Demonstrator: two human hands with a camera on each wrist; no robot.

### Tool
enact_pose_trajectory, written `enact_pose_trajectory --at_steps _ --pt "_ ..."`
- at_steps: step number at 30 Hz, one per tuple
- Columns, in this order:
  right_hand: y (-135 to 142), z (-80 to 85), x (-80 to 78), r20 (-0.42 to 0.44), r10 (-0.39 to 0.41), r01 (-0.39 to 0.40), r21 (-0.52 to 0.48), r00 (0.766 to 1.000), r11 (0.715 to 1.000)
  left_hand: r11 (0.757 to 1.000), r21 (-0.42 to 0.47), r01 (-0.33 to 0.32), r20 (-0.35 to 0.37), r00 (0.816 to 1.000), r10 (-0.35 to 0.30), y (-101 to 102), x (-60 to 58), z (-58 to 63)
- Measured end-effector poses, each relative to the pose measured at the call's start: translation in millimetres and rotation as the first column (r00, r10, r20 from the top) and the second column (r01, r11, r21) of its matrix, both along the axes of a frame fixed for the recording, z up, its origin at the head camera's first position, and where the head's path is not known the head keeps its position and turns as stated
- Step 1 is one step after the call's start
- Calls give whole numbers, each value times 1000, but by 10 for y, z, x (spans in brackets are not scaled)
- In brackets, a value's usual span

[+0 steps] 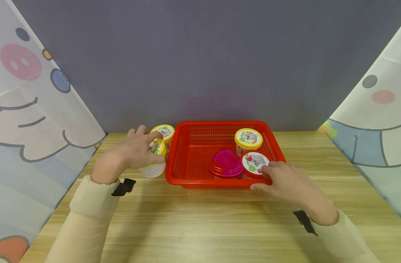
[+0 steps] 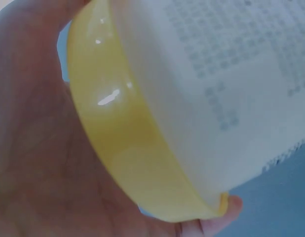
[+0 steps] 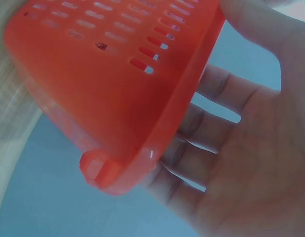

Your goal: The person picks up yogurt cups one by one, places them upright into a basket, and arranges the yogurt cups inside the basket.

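Just left of the red plastic basket, my left hand grips a tub with a yellow lid. Its white printed side and yellow lid rim fill the left wrist view. Behind it stands another yellow-lidded tub. My right hand holds the basket's front right corner, thumb at the front rim and fingers over the edge. The right wrist view shows the perforated basket wall beside the fingers. Inside the basket, near that hand, sits a red-lidded tub.
The basket also holds a yellow-lidded tub at its back right and a magenta-lidded container near its front. Under everything is a wooden table. A grey wall rises behind, with cartoon-printed sheets at both sides.
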State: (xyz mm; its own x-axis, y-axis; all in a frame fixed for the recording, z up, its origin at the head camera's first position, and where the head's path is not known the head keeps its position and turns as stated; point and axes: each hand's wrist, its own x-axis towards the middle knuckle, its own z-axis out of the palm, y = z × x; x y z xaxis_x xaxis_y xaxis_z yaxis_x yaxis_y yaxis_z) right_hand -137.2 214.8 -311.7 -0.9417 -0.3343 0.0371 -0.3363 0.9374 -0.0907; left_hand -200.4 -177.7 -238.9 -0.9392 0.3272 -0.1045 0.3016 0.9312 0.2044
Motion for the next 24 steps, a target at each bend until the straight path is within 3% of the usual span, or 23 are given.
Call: enact_pose_trajectory --at_steps 12,24 --pt "-5 -7 6 -4 -10 10 3 1000 1000 999 -50 8 1 1000 -8 130 -145 300" --pt "-2 -5 2 -4 -1 1 3 1000 1000 999 -35 32 8 999 -31 373 -392 373"
